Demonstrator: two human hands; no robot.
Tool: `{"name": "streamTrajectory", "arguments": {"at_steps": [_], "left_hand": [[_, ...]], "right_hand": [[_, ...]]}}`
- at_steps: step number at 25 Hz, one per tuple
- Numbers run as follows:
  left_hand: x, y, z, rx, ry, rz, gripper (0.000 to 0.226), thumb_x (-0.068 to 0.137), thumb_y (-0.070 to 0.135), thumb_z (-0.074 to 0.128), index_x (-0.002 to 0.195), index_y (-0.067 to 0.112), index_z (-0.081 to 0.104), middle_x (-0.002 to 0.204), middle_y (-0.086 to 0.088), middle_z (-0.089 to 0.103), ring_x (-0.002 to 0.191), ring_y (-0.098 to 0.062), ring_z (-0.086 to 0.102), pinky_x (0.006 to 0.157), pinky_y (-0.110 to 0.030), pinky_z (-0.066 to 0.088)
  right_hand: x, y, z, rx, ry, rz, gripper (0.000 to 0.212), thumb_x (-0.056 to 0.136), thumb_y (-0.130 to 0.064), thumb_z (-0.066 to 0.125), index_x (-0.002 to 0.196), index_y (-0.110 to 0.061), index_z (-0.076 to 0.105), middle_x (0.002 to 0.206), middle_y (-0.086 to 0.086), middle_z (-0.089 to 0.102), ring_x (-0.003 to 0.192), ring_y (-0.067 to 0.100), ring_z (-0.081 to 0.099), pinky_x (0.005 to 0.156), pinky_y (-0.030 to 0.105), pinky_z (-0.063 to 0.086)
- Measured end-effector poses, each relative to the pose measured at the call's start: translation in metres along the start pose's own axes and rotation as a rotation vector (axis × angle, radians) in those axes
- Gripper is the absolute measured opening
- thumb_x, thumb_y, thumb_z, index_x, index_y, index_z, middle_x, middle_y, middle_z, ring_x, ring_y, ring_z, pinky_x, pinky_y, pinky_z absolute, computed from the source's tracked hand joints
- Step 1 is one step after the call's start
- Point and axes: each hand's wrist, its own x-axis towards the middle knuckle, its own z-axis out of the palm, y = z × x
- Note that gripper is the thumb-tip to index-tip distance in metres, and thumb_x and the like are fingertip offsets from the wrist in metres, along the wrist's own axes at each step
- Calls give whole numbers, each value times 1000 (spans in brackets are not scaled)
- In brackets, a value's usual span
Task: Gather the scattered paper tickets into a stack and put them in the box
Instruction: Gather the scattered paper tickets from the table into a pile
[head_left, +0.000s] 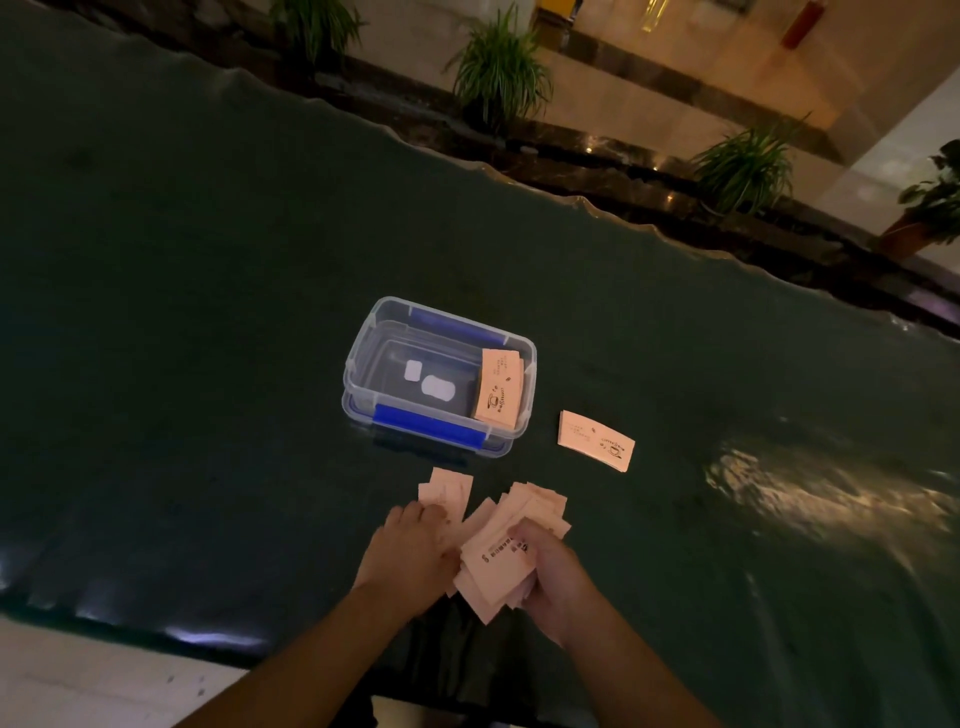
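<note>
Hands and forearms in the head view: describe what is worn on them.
Nothing is worn that shows. The left hand and right hand are bare, with no gloves, rings, watch or bracelet visible. Both forearms are uncovered down to the frame's lower edge; no sleeve comes into view. The light is dim.

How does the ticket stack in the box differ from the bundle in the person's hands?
The stack in the box is squared up and leans at the box's right end; the bundle in the hands is fanned and uneven. The boxed stack is untouched; the bundle is gripped by the right hand, with the left hand alongside. Both are pale pink printed paper.
</note>
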Motion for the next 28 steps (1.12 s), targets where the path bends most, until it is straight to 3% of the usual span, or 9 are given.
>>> {"name": "streamTrajectory", "arguments": {"at_steps": [3, 5, 8, 11, 14, 16, 20, 23, 28], "left_hand": [[-2, -5, -12, -448, 80, -196, 72, 83, 32, 74, 147, 21, 42, 146, -1, 39, 129, -19, 49, 105, -41, 47], [0, -3, -22, -593, 42, -218, 55, 89, 28, 68, 140, 25, 49, 140, -1, 46, 113, -13, 57, 94, -33, 52], [2, 3, -33, -677, -32, -172, 29, 98, 39, 58, 126, 34, 55, 123, 7, 58, 88, 2, 56, 72, -19, 48], [5, 7, -38, -777, -95, -217, 31, 99, 41, 51, 130, 35, 53, 127, 4, 60, 96, -5, 62, 75, -29, 54], [9, 12, -40, -810, -153, -252, 43, 95, 40, 54, 138, 32, 49, 128, -1, 59, 96, -12, 69, 82, -39, 61], [10, 15, -41, -831, -194, -282, 48, 94, 40, 59, 140, 29, 48, 123, -1, 64, 94, -14, 71, 81, -39, 62], [13, 18, -45, -946, -295, -359, 41, 94, 35, 63, 132, 23, 53, 105, 0, 73, 90, -16, 73, 81, -40, 61], [12, 18, -47, -1058, -380, -347, 35, 98, 35, 54, 130, 19, 52, 109, -9, 75, 97, -24, 74, 93, -48, 57], [13, 25, -57, -1075, -402, -241, 44, 97, 33, 55, 136, 21, 38, 111, -9, 71, 96, -25, 72, 75, -39, 54]], "right_hand": [[1, -7, 9, -13, -36, -30, 32, 96, -10, 65, 127, -17, 63, 117, 19, 77, 110, 38, 71, 97, 59, 56], [0, -9, 14, -43, -66, -52, 31, 97, -8, 63, 127, -14, 65, 115, 19, 78, 108, 37, 72, 99, 58, 55], [0, -10, 24, -115, -105, -75, 28, 98, -9, 59, 125, -14, 67, 108, 16, 82, 103, 35, 73, 111, 63, 47], [1, -11, 38, -137, -103, -104, 33, 100, -9, 52, 127, -20, 65, 114, 17, 78, 106, 36, 72, 111, 64, 47], [5, -9, 45, -132, -87, -114, 44, 96, -3, 50, 134, -19, 64, 119, 17, 76, 107, 35, 73, 89, 52, 60], [6, -6, 46, -142, -79, -116, 45, 93, -2, 53, 133, -19, 66, 115, 17, 79, 104, 34, 75, 79, 47, 60], [7, -5, 48, -121, -64, -72, 48, 86, -6, 48, 130, -14, 66, 111, 22, 79, 106, 39, 73, 89, 51, 58], [6, -7, 49, -132, -108, -55, 53, 79, -12, 47, 127, -11, 67, 115, 24, 76, 111, 41, 70, 93, 52, 57], [-8, -19, 53, -259, -151, -117, 52, 86, -11, 44, 137, -15, 56, 118, 21, 73, 114, 41, 68, 93, 49, 55]]}}
